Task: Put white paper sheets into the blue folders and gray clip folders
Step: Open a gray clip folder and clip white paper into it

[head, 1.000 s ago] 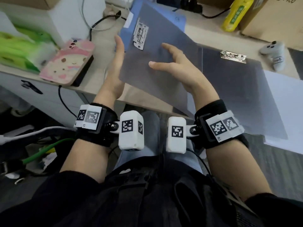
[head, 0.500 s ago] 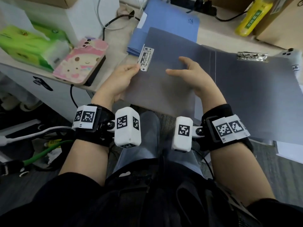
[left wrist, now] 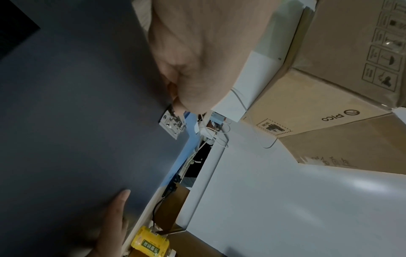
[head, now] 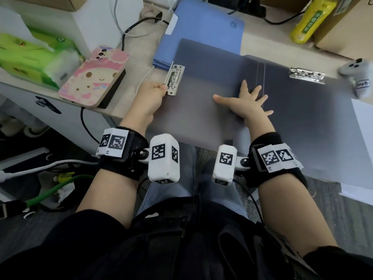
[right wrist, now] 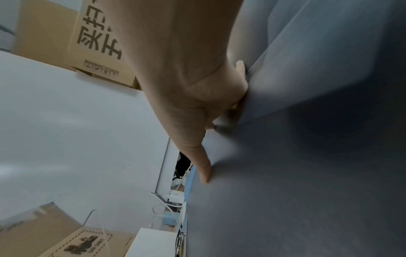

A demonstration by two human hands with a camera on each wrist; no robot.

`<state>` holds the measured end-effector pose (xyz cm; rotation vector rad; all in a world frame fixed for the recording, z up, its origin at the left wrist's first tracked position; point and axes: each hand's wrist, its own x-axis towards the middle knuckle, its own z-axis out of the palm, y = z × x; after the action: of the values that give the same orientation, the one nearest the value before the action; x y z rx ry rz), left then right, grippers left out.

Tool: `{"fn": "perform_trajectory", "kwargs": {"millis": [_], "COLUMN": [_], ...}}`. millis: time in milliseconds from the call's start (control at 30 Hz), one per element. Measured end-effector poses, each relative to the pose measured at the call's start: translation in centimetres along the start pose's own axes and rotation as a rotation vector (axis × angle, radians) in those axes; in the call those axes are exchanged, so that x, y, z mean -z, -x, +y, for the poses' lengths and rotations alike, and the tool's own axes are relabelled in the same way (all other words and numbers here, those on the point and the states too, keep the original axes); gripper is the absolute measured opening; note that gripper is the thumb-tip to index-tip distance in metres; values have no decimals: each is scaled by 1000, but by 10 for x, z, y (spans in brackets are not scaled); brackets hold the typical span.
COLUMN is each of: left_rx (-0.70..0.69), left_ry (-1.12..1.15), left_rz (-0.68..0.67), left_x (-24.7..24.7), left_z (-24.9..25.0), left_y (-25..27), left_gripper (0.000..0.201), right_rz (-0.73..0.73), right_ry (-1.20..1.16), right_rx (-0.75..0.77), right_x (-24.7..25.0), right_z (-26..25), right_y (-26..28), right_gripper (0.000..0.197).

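Observation:
A gray clip folder (head: 201,77) lies open and flat on the desk, with one metal clip (head: 175,79) on its left cover and another clip (head: 306,74) on its right cover. My left hand (head: 150,98) has curled fingers and grips the left cover's edge right at the clip (left wrist: 172,124). My right hand (head: 248,102) lies flat with fingers spread and presses on the folder (right wrist: 307,173) beside its spine. A blue folder (head: 205,31) lies closed behind, partly under the gray one. A white paper sheet (head: 363,122) shows at the far right, mostly under the right cover.
A phone in a pink case (head: 94,77) and a green tissue pack (head: 30,57) sit on the left of the desk. A yellow bottle (head: 310,21), a cardboard box (head: 347,27) and a grey controller (head: 359,77) stand at the back right. Cables (head: 137,27) run behind.
The left cover came down from tilted in the air to flat on the desk. My left hand closed at the clip, and my right hand slid right to the spine and spread flat.

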<state>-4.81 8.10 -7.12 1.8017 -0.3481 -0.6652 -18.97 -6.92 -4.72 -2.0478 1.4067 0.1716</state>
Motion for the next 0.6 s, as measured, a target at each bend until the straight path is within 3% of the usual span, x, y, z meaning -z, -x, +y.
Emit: {"fn": "perform_trajectory", "kwargs": {"millis": [133, 267, 500, 600], "left_rx": [42, 48, 156, 150], "left_ry": [29, 45, 110, 85], "left_rz": [72, 97, -19, -22], "left_x": [-4, -4, 1, 1], "left_z": [0, 4, 14, 11], "left_y": [-5, -4, -3, -8], "left_gripper": [22, 28, 35, 52], "right_rz": [-15, -32, -56, -61], "right_ry": [35, 56, 63, 60], "right_rx": [-10, -15, -7, -1], "right_x": [-2, -4, -2, -2], "right_z": [-3, -4, -3, -2], "right_y": [0, 0, 1, 2], "right_gripper": [109, 110, 109, 109]}}
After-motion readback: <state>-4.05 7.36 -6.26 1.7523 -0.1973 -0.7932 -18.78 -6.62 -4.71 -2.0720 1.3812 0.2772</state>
